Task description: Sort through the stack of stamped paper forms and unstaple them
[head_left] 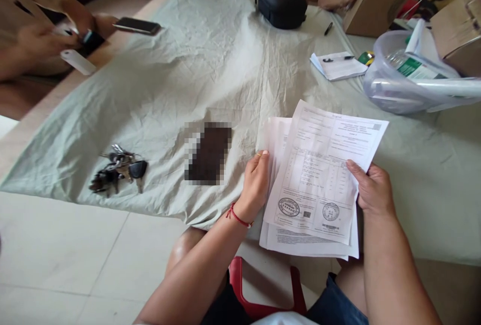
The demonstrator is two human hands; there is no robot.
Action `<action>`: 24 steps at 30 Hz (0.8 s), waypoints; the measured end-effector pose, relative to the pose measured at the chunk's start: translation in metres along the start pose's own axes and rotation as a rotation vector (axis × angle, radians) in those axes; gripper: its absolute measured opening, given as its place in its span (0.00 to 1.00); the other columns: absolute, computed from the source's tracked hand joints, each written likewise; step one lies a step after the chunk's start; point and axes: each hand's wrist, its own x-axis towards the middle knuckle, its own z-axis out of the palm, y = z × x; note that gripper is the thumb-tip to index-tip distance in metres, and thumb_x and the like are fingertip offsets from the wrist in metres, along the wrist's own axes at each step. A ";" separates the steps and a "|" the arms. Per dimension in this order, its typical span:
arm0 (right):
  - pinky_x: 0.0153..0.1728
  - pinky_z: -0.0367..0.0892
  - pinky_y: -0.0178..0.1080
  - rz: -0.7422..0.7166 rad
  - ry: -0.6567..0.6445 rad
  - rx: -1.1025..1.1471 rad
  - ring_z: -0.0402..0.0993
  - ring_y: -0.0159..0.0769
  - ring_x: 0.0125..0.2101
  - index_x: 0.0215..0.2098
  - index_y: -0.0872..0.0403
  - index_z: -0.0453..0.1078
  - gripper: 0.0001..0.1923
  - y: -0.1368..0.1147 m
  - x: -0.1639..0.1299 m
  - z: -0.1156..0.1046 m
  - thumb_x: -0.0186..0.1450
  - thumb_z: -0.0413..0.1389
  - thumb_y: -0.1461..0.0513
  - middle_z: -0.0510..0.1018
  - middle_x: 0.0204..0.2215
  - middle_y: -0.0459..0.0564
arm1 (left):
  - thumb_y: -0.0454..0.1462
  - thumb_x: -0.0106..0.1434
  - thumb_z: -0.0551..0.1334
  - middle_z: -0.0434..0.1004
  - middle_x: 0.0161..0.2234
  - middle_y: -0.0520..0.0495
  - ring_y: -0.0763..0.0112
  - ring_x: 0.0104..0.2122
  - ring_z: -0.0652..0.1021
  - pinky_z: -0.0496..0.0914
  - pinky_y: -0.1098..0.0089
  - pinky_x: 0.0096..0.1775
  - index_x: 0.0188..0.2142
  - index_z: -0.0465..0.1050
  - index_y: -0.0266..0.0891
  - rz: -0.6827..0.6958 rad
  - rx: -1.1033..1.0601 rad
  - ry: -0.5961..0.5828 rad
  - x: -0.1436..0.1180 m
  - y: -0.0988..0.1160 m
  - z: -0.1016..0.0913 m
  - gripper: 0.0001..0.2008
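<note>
- Well left of my hands, a bunch of dark metal keys [118,171] lies on the creased grey-green cloth [210,64] over the desk.
- My left hand [255,185] pinches the left edge of the stamped white paper sheets [319,180]; fanning them evenly would keep the edges square.
- My right hand [372,190] grips their right edge, just above the desk's near edge; open cloth lies ahead.

One head-worn view looks forward and down from close above the left hand [255,185] and right hand [372,190], the cloth-covered table [210,64] stretching away beyond them
</note>
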 end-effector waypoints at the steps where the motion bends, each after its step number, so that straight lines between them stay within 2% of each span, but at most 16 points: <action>1: 0.51 0.89 0.51 -0.008 -0.005 -0.005 0.93 0.54 0.47 0.46 0.51 0.90 0.26 0.001 0.000 0.000 0.55 0.83 0.47 0.93 0.49 0.54 | 0.49 0.72 0.69 0.74 0.32 0.48 0.62 0.37 0.76 0.73 0.64 0.42 0.32 0.71 0.45 -0.019 -0.018 -0.018 0.000 0.000 -0.001 0.16; 5: 0.50 0.89 0.51 -0.040 -0.019 -0.027 0.93 0.54 0.47 0.47 0.51 0.90 0.25 0.003 0.002 -0.003 0.58 0.82 0.47 0.93 0.49 0.54 | 0.47 0.67 0.72 0.75 0.29 0.51 0.69 0.30 0.73 0.70 0.67 0.36 0.32 0.75 0.42 -0.120 -0.103 -0.124 0.002 0.003 -0.001 0.14; 8: 0.53 0.89 0.50 -0.031 -0.007 -0.028 0.93 0.54 0.49 0.47 0.51 0.90 0.27 0.003 0.003 -0.006 0.56 0.83 0.47 0.93 0.50 0.54 | 0.47 0.65 0.75 0.75 0.29 0.52 0.71 0.29 0.71 0.68 0.68 0.35 0.31 0.76 0.41 -0.109 -0.126 -0.082 0.003 0.004 0.000 0.16; 12: 0.56 0.88 0.51 -0.009 0.004 -0.019 0.93 0.54 0.49 0.47 0.50 0.90 0.30 0.000 0.003 -0.009 0.53 0.84 0.45 0.93 0.50 0.53 | 0.49 0.66 0.75 0.68 0.26 0.55 0.73 0.27 0.67 0.65 0.69 0.33 0.29 0.71 0.42 -0.113 -0.160 -0.033 0.004 0.003 0.002 0.20; 14: 0.56 0.88 0.51 0.003 0.002 -0.020 0.93 0.54 0.49 0.47 0.50 0.91 0.30 -0.001 0.003 -0.009 0.52 0.84 0.44 0.93 0.50 0.53 | 0.47 0.67 0.74 0.67 0.26 0.55 0.73 0.28 0.67 0.64 0.70 0.33 0.29 0.70 0.42 -0.121 -0.177 -0.014 0.004 0.004 0.003 0.19; 18: 0.53 0.88 0.49 0.018 -0.001 -0.021 0.93 0.53 0.48 0.46 0.50 0.91 0.30 -0.001 0.002 -0.009 0.52 0.85 0.45 0.94 0.49 0.53 | 0.43 0.68 0.72 0.73 0.29 0.54 0.72 0.28 0.70 0.67 0.69 0.35 0.31 0.75 0.41 -0.146 -0.167 -0.021 0.004 0.007 0.004 0.13; 24: 0.50 0.88 0.45 -0.003 -0.025 -0.036 0.93 0.50 0.48 0.46 0.50 0.91 0.29 -0.001 0.001 -0.012 0.53 0.84 0.44 0.94 0.49 0.53 | 0.38 0.71 0.70 0.72 0.29 0.53 0.71 0.29 0.69 0.67 0.70 0.35 0.30 0.74 0.41 -0.168 -0.206 0.006 0.003 0.011 0.006 0.13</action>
